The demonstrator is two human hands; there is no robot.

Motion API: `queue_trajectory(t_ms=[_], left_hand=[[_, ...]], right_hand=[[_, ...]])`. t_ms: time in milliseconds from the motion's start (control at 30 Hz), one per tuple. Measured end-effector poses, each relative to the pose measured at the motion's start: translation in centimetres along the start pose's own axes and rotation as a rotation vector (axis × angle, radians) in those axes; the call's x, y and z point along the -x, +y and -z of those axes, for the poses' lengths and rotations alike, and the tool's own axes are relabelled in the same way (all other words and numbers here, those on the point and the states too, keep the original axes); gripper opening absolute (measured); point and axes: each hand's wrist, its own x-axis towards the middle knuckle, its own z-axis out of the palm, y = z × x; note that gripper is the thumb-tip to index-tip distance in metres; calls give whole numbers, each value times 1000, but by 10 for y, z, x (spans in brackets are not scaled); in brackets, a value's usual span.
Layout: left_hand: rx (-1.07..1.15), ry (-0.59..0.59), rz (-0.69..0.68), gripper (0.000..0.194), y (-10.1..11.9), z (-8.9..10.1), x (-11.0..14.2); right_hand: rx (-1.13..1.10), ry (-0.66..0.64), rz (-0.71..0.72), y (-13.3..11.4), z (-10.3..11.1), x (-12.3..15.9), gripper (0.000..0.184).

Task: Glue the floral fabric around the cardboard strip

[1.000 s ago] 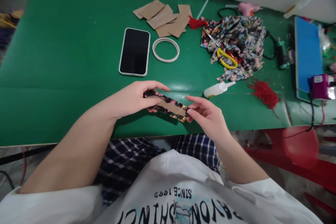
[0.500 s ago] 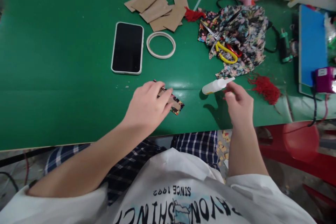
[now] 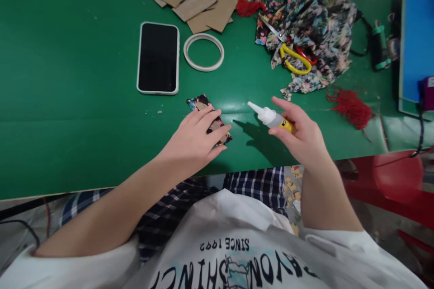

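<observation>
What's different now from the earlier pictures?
The right hand let go of the floral strip and took up the white-capped bottle, its nozzle turned from right to left. The strip went down onto the table, under the left hand. Phone, ring and scissors stayed put.

So from my end, I've got the left grip [image 3: 198, 137] palm-down with fingers slightly spread, forearm slanting in from the side. My right grip [image 3: 300, 133] is curled between thumb and fingers, index finger stretched out, wrist raised.
</observation>
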Motion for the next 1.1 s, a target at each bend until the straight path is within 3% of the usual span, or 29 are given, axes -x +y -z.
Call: queue_trajectory(t_ms=[200, 433, 700, 933, 1100], left_hand=[[20, 102, -66, 24, 4, -6, 6], [-35, 167, -109, 21, 6, -15, 15], [-47, 200, -132, 20, 8, -12, 13], [-63, 204, -127, 13, 8, -12, 14], [-43, 220, -111, 12, 8, -15, 15]], right_hand=[[-230, -6, -104, -3, 2, 6, 31], [-364, 245, -27, -23, -9, -1, 22], [-40, 299, 275, -54, -29, -18, 19], [93, 302, 401, -57, -40, -24, 19], [131, 313, 412, -62, -38, -24, 18]])
